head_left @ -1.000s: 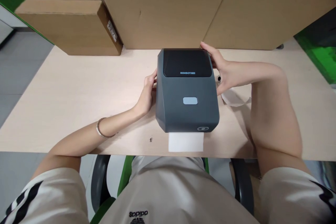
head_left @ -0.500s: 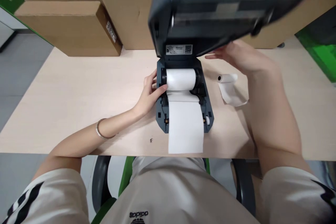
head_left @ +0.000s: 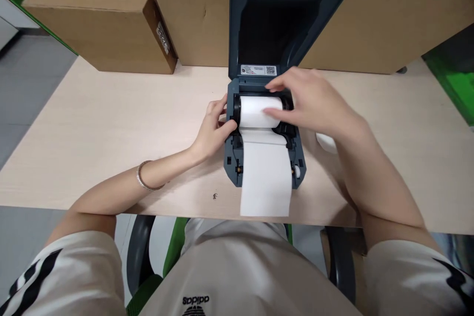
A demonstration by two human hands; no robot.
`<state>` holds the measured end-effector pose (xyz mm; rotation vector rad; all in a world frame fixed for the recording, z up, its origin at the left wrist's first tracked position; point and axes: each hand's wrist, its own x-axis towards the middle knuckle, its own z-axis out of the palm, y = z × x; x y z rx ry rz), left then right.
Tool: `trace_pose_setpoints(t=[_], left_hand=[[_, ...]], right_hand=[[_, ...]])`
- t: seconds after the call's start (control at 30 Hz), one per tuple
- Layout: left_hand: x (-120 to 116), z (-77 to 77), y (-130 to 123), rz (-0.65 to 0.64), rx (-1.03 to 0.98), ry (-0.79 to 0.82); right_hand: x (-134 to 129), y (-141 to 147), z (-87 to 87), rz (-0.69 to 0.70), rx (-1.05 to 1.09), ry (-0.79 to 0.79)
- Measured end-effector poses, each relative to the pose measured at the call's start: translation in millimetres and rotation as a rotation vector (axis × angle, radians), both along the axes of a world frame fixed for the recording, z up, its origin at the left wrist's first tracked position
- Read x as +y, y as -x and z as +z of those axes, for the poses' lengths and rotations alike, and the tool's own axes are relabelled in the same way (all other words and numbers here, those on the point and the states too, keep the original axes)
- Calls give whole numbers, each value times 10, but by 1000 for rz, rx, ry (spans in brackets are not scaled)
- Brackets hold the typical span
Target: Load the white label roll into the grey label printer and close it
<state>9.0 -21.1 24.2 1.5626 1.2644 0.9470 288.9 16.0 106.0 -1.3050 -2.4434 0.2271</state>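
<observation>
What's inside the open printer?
A white paper roll between black holders; a white strip runs past the front edge of the printer. The right hand covers part of the roll; anything beneath roll and strip is hidden.

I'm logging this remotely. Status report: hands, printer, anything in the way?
Left hand holding left edge of printer. Right hand open at paper roll. Lid raised. White item, partly hidden by right forearm, clear of printer.

A printer (head_left: pixel 234 165) sits on a table (head_left: pixel 166 118), its lid (head_left: pixel 281 24) raised behind, a paper roll (head_left: pixel 254 111) inside, and a paper strip (head_left: pixel 265 180) running forward past its front edge. The left hand (head_left: pixel 213 131) is at the printer's left side, the right hand (head_left: pixel 311 101) over the roll. One box (head_left: pixel 188 19) stands behind the printer, another box (head_left: pixel 89 34) at back left.
</observation>
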Motion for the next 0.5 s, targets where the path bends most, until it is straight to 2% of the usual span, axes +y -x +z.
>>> trace_pose_setpoints(t=[0.07,0.17,0.27,0.37,0.5], left_hand=[[-2,-3,-12,6,5,-29],[7,-21,-16,17,5,-49],[25,-47,-14,25,14,-66],[45,-77,-14,24,21,-86],[60,-114,-18,2,2,-82]], right_hand=[[-9,105,-110,81,-111,19],[29,172,-242,90,-180,10],[76,168,-247,98,-184,0],[70,128,-113,88,-75,-29],[-73,-103,237,-9,122,-2]])
